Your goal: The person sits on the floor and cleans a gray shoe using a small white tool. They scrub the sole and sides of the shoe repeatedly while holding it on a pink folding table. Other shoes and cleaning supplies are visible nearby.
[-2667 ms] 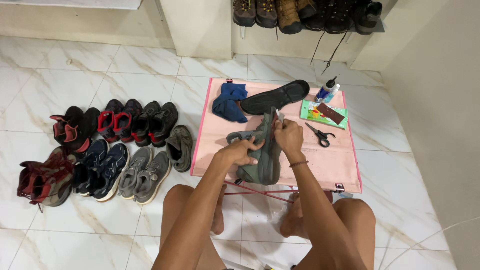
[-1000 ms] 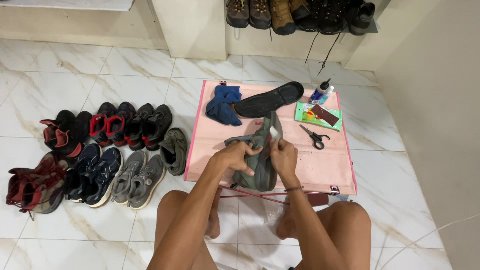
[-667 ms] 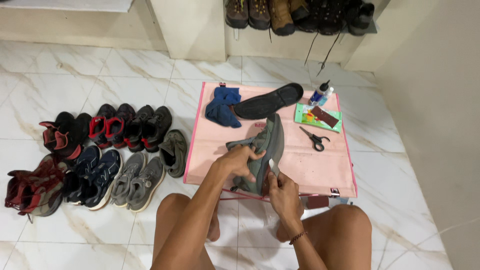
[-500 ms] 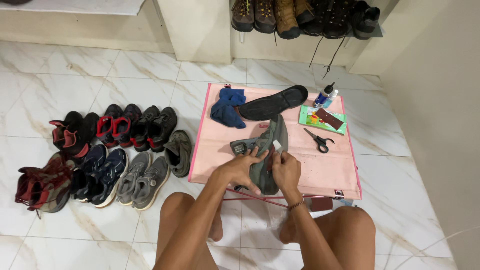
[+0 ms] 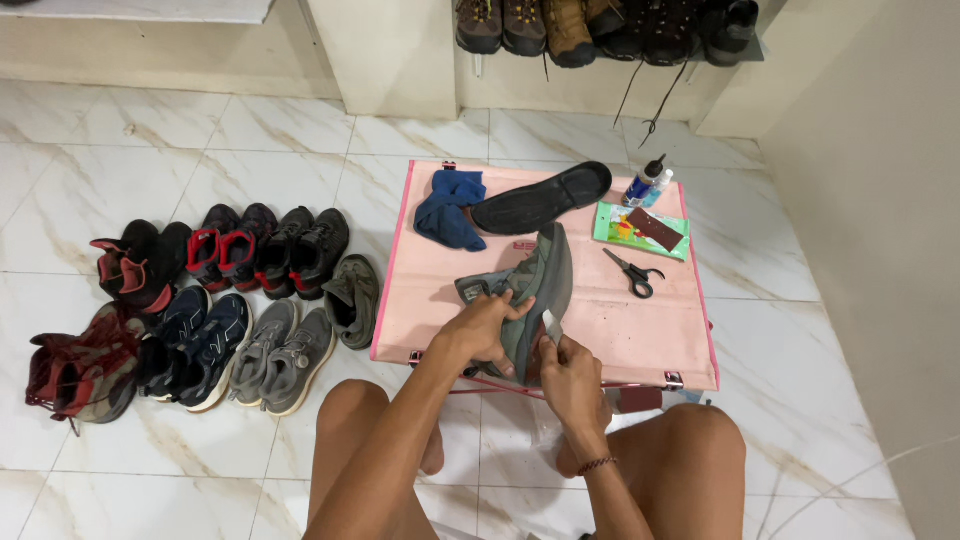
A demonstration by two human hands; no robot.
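The left hand (image 5: 487, 330) wraps around the middle of a grey shoe (image 5: 535, 295), holding it tilted above the pink table (image 5: 640, 330). The right hand (image 5: 570, 375), just below the shoe's heel, pinches a small pale tool (image 5: 551, 325) against its sole.

One grey shoe (image 5: 540, 290) held over the pink worktop (image 5: 620, 330). One black insole (image 5: 542, 198), one blue cloth (image 5: 449, 208), one pair of scissors (image 5: 634, 273), two small bottles (image 5: 645, 183), one green packet (image 5: 640, 229). About ten shoes on the floor (image 5: 190, 310). Two hands.
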